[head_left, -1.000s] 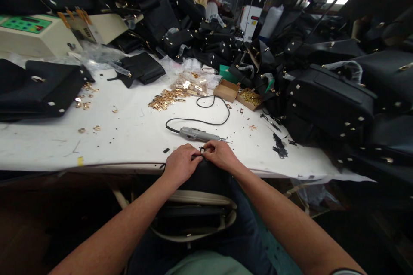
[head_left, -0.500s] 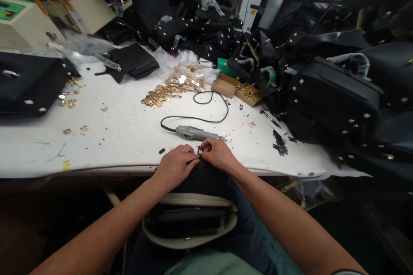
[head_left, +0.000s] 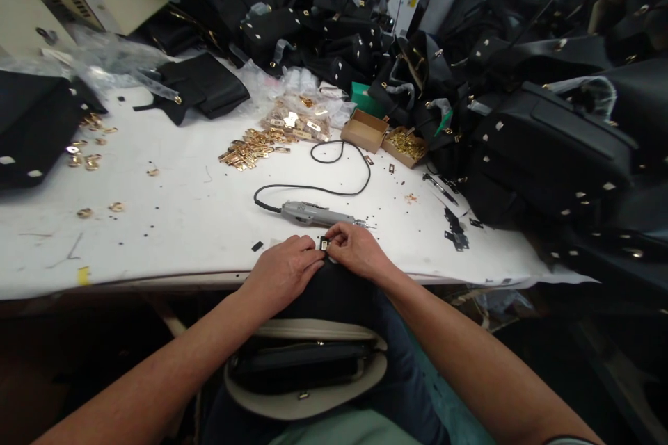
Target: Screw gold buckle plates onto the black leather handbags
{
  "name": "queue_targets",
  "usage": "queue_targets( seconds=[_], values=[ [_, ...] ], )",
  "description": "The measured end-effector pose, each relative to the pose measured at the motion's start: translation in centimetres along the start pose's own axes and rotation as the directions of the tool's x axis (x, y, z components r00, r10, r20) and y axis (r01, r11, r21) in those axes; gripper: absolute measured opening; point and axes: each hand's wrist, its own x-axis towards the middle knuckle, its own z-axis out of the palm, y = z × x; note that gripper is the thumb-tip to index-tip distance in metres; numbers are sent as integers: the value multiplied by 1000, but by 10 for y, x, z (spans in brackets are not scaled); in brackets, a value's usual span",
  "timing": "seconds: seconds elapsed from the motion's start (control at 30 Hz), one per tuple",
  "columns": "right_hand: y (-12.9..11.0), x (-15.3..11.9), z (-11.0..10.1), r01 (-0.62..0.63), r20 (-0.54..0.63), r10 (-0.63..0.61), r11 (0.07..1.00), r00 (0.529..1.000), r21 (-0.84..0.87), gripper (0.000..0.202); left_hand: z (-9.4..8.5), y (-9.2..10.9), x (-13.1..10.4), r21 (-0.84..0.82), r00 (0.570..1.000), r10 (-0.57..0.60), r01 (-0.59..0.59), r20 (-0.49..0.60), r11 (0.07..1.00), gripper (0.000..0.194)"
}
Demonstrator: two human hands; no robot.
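Pinched between the thumb and fingers of my right hand, a small rectangular fitting sat at the far end of a black bag on my lap, its pale-edged mouth gaping toward me, while my left hand gripped the bag just beside it. A gray corded power tool lay just beyond both hands on the white table, with a heap of gold-colored pieces and an open cardboard box farther back.
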Motion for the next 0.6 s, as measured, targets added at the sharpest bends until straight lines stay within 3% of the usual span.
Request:
queue_targets(
  seconds=[0.27,0.6],
  values=[
    [6,6,6,-2,-35,3,1000,999,30,18,3,-1,-1,-12,997,17,-18,-76,1000,21],
    [-1,8,7,-5,-100,-1,998,995,-67,11,0,-3,4,-43,998,44,-46,-51,998,22]
  ],
)
